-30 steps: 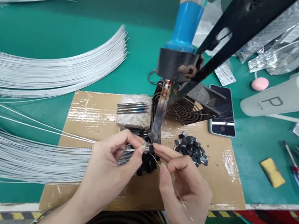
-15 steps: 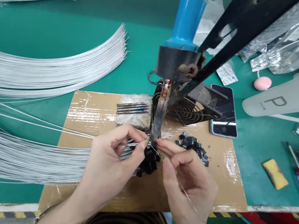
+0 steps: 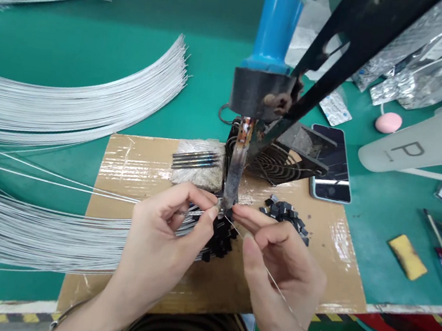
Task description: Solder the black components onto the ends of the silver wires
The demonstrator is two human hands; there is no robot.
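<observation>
Leftward from left hand: white wires, held in close pinch just beside iron tip. Right hand pinches thin strand slanting toward same tip. Both likely light, bendy; best gripped near ends, clear of tip.

Soldering tip — dull metal

One head-worn view, forward and down, close above the green workbench.

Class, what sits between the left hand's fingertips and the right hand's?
In the head view, the soldering iron's tip and the solder wire's end lie between them.
</observation>
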